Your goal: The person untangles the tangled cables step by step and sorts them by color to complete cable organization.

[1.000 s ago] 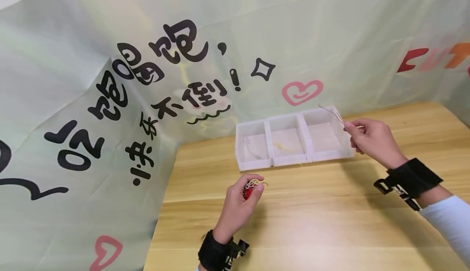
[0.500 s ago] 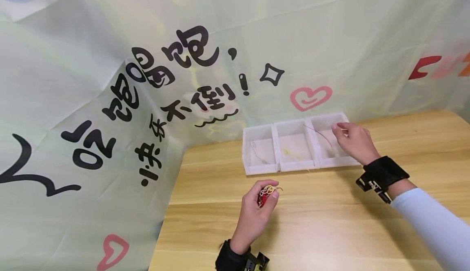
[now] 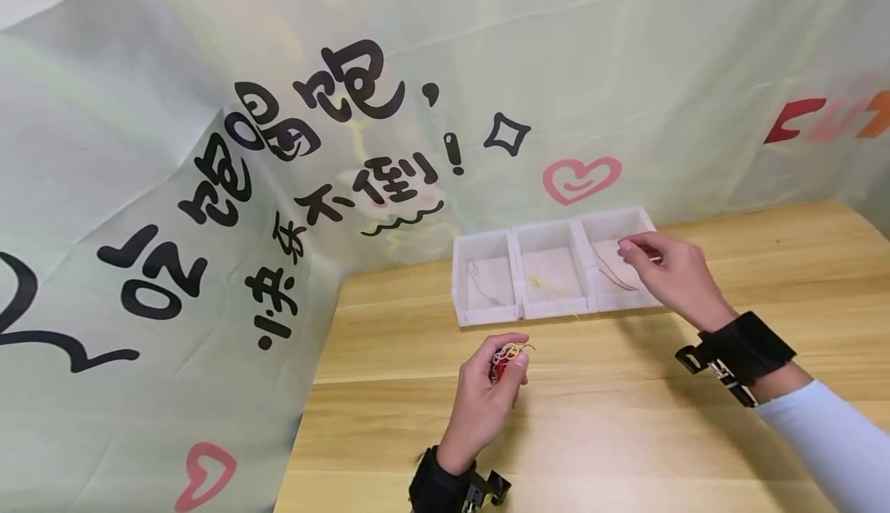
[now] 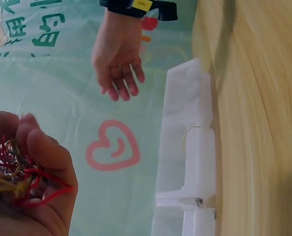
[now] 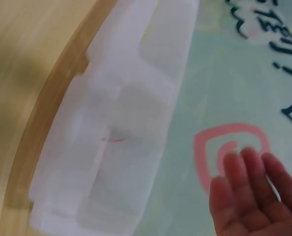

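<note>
My left hand [image 3: 480, 409] grips a tangle of red, yellow and white strings [image 3: 508, 358], with loops and loose ends sticking out past the fingers. Over the right compartment of a white three-part box [image 3: 487, 316] is my right hand [image 3: 677, 272], its fingers loosely bent. Both wrist views show no string between the right hand's fingers. A thin reddish string [image 3: 615, 276] lies in that right compartment, just beside the fingertips. Yellow string [image 3: 535, 282] lies in the middle compartment, and a pale string [image 3: 476, 272] in the left one.
The box stands on a wooden table [image 3: 591, 420] near a pale cloth backdrop [image 3: 660, 73] printed with black characters and pink hearts. A yellow string end [image 4: 186, 137] hangs over the box's front wall in the left wrist view. Each wrist wears a black strap.
My right hand has come left over the right compartment and let go of the reddish string, which has dropped into it. The left hand keeps its tangle and has shifted slightly right.
</note>
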`<state>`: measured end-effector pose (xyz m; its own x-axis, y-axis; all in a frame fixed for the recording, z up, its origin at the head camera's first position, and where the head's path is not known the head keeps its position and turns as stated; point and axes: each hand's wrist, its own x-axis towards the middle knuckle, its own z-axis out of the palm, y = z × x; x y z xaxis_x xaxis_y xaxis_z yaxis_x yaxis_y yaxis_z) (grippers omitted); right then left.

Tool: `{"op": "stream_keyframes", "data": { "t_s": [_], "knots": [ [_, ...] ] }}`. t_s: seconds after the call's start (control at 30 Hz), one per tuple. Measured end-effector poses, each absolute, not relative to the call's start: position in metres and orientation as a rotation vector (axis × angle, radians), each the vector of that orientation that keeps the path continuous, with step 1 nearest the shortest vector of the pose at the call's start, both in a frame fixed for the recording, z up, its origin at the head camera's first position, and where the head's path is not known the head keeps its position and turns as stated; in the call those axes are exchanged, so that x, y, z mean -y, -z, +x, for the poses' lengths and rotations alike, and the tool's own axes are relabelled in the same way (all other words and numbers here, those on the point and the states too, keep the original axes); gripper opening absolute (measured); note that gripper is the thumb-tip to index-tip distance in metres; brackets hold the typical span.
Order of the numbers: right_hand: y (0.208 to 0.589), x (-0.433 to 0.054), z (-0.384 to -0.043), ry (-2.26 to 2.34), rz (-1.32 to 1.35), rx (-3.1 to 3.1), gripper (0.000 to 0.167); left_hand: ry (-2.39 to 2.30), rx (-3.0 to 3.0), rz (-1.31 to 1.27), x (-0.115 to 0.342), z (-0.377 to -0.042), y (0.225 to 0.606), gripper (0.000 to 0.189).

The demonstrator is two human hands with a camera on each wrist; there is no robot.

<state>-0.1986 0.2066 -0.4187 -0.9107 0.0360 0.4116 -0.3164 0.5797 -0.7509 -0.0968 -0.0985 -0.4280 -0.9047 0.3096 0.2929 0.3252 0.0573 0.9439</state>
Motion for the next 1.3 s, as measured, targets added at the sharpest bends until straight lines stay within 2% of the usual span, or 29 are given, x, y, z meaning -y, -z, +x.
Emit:
{"op": "stream_keyframes", "data": {
  "t_s": [0.1, 0.33, 0.57, 0.7, 0.9, 1.13, 1.3],
  "knots": [
    [0.416, -0.196, -0.192, -1.286, 0.376, 2.397, 0.019, 1.998, 2.284, -0.693, 0.097, -0.097, 0.427, 0.027],
    [0.407, -0.165, -0.170, -1.323, 0.678, 2.412, 0.007, 1.962, 2.343, -0.670, 0.093, -0.097, 0.425, 0.034],
    [0.394, -0.136, -0.150, -1.300, 1.016, 2.288, 0.019, 1.855, 2.395, -0.709, 0.091, -0.097, 0.424, 0.036],
    [0.388, -0.123, -0.142, -1.357, 1.147, 2.261, 0.018, 1.810, 2.390, -0.765, 0.091, -0.097, 0.422, 0.035],
    [0.387, -0.113, -0.139, -1.377, 1.184, 2.354, 0.010, 1.712, 2.379, -0.855, 0.090, -0.097, 0.423, 0.043],
    [0.390, -0.113, -0.132, -1.252, 1.112, 2.414, 0.023, 1.534, 2.452, -0.943, 0.090, -0.100, 0.428, 0.049],
    [0.388, -0.113, -0.129, -1.212, 1.074, 2.506, 0.020, 1.340, 2.496, -0.951, 0.089, -0.100, 0.427, 0.049]
  ]
}}
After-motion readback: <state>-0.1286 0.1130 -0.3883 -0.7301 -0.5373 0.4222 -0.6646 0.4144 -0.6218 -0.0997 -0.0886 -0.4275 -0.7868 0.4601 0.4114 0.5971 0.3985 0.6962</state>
